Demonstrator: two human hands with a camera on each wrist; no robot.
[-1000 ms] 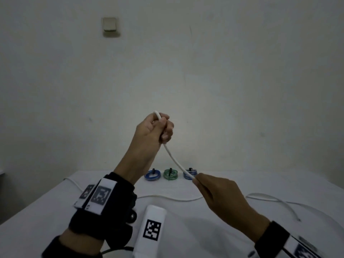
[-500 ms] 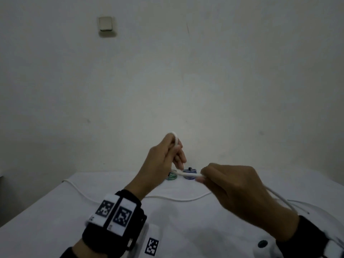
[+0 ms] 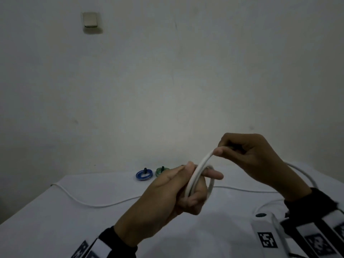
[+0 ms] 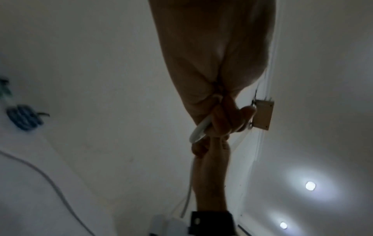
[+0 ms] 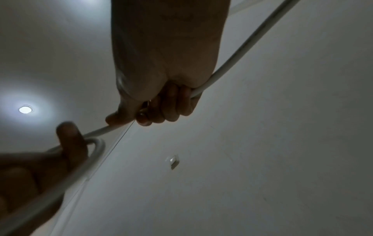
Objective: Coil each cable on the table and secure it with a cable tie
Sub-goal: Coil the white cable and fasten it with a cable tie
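A white cable (image 3: 197, 175) is looped in the air above the white table (image 3: 46, 229). My left hand (image 3: 188, 187) grips a small coil of it, thumb pressed over the loop. Up and to the right, my right hand (image 3: 242, 151) pinches the cable's running length (image 5: 232, 63), which trails off behind that wrist to the table. In the left wrist view the coil (image 4: 198, 130) shows between curled fingers. At the table's far edge lie a blue coiled cable (image 3: 144, 175) and a green one (image 3: 161, 171), each with a dark tie.
Another white cable (image 3: 83, 201) snakes across the table from the far left corner to the right. A wall (image 3: 167, 90) stands right behind the table, with a switch plate (image 3: 90, 20) high up. White wrist-camera housings (image 3: 268, 237) sit low right.
My left hand has dropped from chest height toward the table and now holds a loop. My right hand rose and crossed over it, laying cable around the left hand's fingers.
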